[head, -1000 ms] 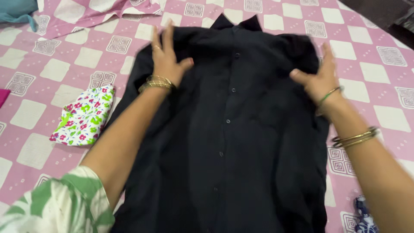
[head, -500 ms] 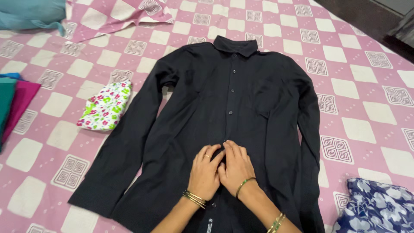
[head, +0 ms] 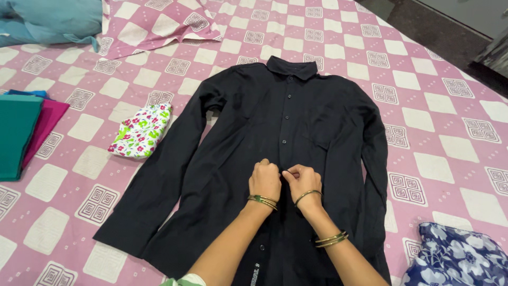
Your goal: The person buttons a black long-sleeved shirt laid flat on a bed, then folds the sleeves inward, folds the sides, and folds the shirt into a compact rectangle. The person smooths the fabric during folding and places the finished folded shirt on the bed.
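Note:
A black long-sleeved button shirt [head: 248, 137] lies flat and face up on a pink and white checked bedsheet [head: 423, 106], collar pointing away from me and sleeves down its sides. My left hand [head: 264, 180] and my right hand [head: 302, 180] sit side by side on the button placket at the shirt's middle. Both have their fingers curled, pinching the fabric of the placket. Each wrist wears thin metal bangles.
A folded white floral cloth [head: 142, 130] lies left of the shirt. Folded teal and magenta cloths [head: 24, 132] sit at the left edge. A blue garment [head: 50, 21] is at the far left, a blue floral cloth [head: 460, 259] at bottom right. Dark floor [head: 439, 26] borders the bed.
My hands left the shirt's shoulders and came together at the middle of the placket. They went from lying flat to pinching the fabric. The view has pulled back, showing the whole shirt.

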